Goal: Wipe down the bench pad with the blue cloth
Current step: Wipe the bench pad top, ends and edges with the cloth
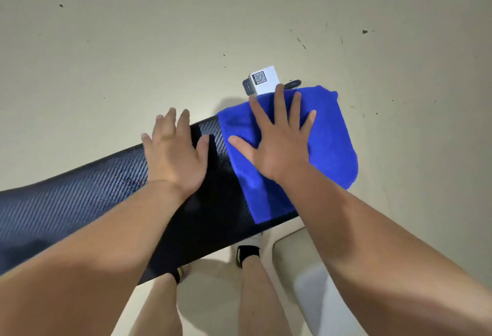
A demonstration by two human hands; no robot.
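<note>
A long black bench pad (80, 200) with a woven carbon-fibre look runs from the lower left up to the centre right. A blue cloth (332, 149) lies spread over its right end and hangs past the edge. My right hand (277, 146) lies flat on the cloth, fingers spread, palm pressing down. My left hand (175, 154) rests flat on the bare pad just left of the cloth, fingers apart, holding nothing.
A small white box with a QR code (262, 80) stands just beyond the cloth's far edge, with a dark object beside it. Pale scuffed floor (186, 29) surrounds the bench. My legs and dark shoes (247, 254) stand below the pad's near edge.
</note>
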